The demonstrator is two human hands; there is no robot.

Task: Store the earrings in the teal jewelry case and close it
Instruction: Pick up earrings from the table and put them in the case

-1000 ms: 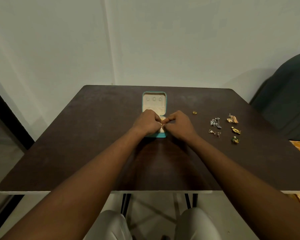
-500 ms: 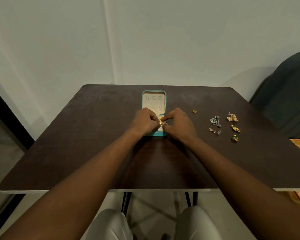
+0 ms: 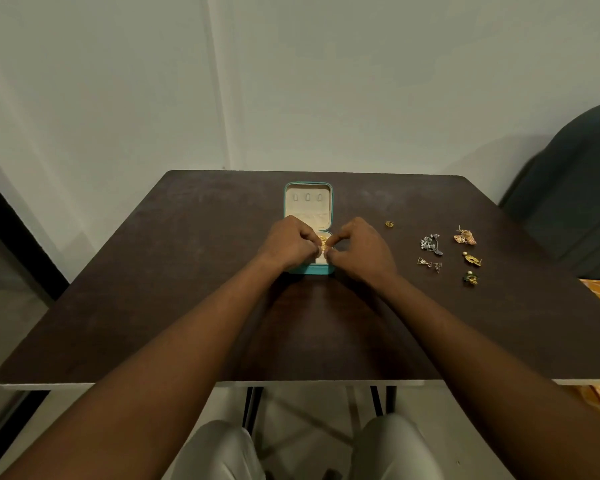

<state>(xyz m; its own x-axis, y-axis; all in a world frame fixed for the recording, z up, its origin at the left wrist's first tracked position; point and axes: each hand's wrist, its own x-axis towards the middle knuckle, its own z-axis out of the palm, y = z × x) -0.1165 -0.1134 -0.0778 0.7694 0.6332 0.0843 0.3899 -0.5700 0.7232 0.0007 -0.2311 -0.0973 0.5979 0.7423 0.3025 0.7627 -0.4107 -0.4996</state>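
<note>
Two bare forearms reach toward twelve o'clock, converging. The left hand (image 3: 289, 242) and right hand (image 3: 360, 250) meet with fingers curled, fingertips pinched together, knuckles up, nearly touching each other.

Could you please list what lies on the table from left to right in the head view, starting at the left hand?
Left hand → gold earring pinched over the open teal jewelry case → right hand → small gold ring → silver earring → coppery gold earring.
</note>
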